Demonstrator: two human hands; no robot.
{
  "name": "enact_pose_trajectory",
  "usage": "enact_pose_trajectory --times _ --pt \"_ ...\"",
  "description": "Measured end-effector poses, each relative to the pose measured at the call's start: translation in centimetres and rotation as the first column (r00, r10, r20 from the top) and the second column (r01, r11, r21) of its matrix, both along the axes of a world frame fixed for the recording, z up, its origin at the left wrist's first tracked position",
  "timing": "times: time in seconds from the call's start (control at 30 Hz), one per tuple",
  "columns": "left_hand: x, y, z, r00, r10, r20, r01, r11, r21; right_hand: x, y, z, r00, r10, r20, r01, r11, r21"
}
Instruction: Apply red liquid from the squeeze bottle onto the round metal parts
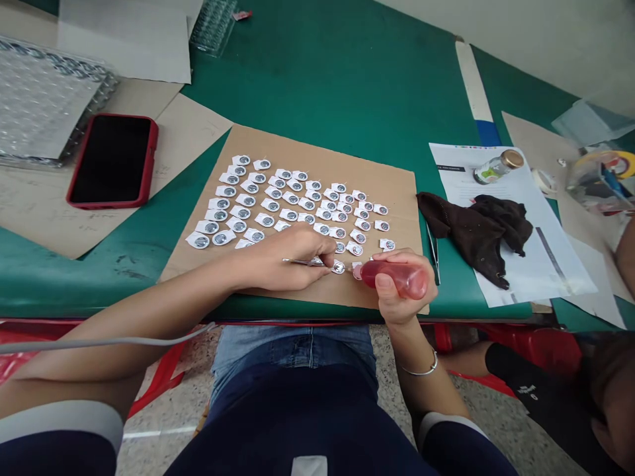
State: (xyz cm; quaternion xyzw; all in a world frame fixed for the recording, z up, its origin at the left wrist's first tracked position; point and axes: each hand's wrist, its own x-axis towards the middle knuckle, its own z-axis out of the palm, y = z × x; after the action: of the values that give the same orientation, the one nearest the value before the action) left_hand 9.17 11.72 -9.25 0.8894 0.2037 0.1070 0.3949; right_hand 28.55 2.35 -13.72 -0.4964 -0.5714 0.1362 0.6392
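My left hand (292, 256) rests on a brown cardboard sheet (391, 192), its fingers closed around a thin metal tool that looks like tweezers (297, 262). Just beyond those fingertips lies a small round silver piece (338, 267). In my right hand (419, 284) is a translucent red squeeze bottle (397, 277), tilted so its nozzle points left, close to that piece; I cannot tell whether they touch. Several similar silver discs on white tags (241, 211) lie in rows across the cardboard, some partly hidden by my hands.
Right of the cardboard are another pair of tweezers (433, 254), a dark brown cloth (471, 231), a printed sheet (560, 264) and a small glass jar (499, 166). A red-cased phone (113, 160) and bubble wrap (44, 99) lie left. Another person's arm (466, 360) is at right.
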Motion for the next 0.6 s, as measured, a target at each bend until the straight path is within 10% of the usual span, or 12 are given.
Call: enact_pose_trajectory --times 0.6 --pt "-0.03 0.08 -0.09 1.000 -0.002 -0.018 0.001 1.000 -0.013 -0.07 -0.06 -0.19 0.999 -0.022 0.024 0.021 0.999 0.029"
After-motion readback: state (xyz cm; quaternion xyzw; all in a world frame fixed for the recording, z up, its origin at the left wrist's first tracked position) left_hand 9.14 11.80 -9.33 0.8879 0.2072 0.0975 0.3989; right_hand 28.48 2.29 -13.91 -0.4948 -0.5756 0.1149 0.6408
